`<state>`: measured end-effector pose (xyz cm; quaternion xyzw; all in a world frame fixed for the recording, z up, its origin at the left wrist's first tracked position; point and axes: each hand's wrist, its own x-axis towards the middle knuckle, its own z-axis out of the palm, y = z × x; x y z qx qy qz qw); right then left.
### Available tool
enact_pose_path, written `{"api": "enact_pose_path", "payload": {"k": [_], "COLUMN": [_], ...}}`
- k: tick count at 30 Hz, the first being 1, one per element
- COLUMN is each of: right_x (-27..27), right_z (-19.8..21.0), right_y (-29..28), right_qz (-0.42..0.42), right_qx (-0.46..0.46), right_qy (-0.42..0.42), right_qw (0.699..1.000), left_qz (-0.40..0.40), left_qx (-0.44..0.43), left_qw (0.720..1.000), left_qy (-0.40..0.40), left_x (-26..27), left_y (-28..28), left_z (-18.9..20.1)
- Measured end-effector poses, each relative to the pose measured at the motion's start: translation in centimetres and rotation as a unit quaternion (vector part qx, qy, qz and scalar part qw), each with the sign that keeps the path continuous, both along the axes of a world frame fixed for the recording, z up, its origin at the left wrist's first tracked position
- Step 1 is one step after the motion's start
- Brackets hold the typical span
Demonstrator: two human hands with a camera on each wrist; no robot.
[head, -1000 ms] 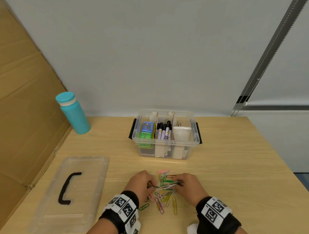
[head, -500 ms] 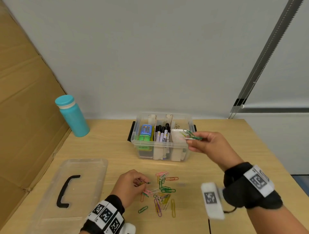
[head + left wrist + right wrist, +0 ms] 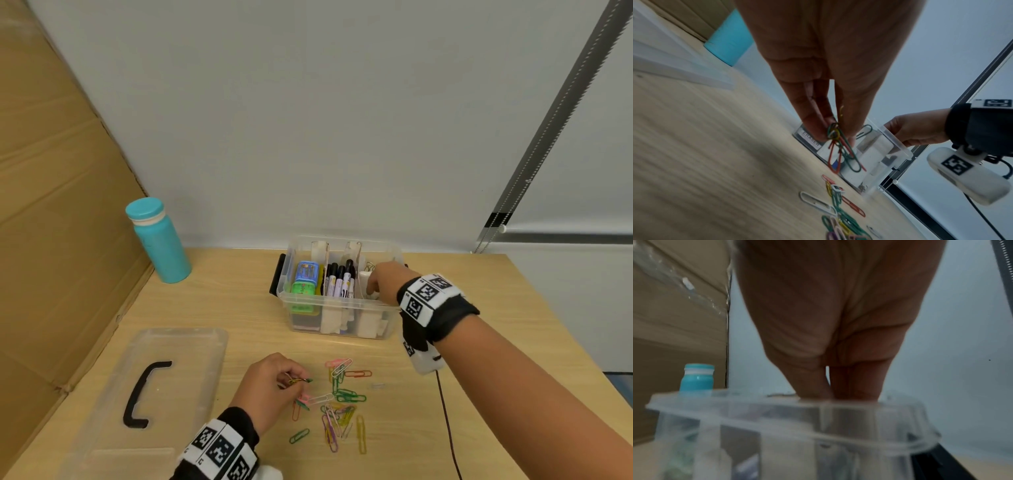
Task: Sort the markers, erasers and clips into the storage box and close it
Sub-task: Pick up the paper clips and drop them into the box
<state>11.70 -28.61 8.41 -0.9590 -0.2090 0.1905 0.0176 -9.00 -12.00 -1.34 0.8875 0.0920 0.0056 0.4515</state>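
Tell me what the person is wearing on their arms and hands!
Both hands are bare, no gloves or sleeves. Each wrist has a black band: the left wrist band and right wrist band carry white tags printed with black square patterns. A small white camera with the same pattern hangs under the right wrist, and a thin black cable runs from it.

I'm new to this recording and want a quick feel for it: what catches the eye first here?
The scatter of coloured paper clips on the wooden table, where the left hand pinches a small bunch. Behind them, the right hand dips into the right compartment of the clear storage box; its lid lies at left.
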Motion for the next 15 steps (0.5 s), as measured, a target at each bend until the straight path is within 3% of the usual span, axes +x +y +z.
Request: {"api": "enact_pose_path", "payload": {"k": [3, 7, 10, 15], "right_x": [-1.5, -5.1, -7.2, -7.5], "right_z": [0.1, -2.9, -5.8, -8.9], "right_y": [-1.7, -5.9, -7.2, -7.3], "right_qz": [0.010, -0.024, -0.034, -0.028], "right_qx": [0.097, 0.201, 0.236, 0.286], "right_qy": [-0.023, -0.237, -0.253, -0.275], "right_qw": [0.995, 0.950, 0.938, 0.918], "left_qz": [-0.003, -0.025, -0.052, -0.035], "left_qx": [-0.011, -0.035, -0.065, 0.020], "left_qw": [1.000, 0.999, 0.996, 0.984], "left_qy": [0.010, 0.013, -0.027, -0.171], "left_x": [-0.3, -0.1, 2.4, 10.3], "left_y": [-0.3, -1.9, -3.8, -7.3], "left_z": [-0.2, 1.1, 4.3, 9.0]}}
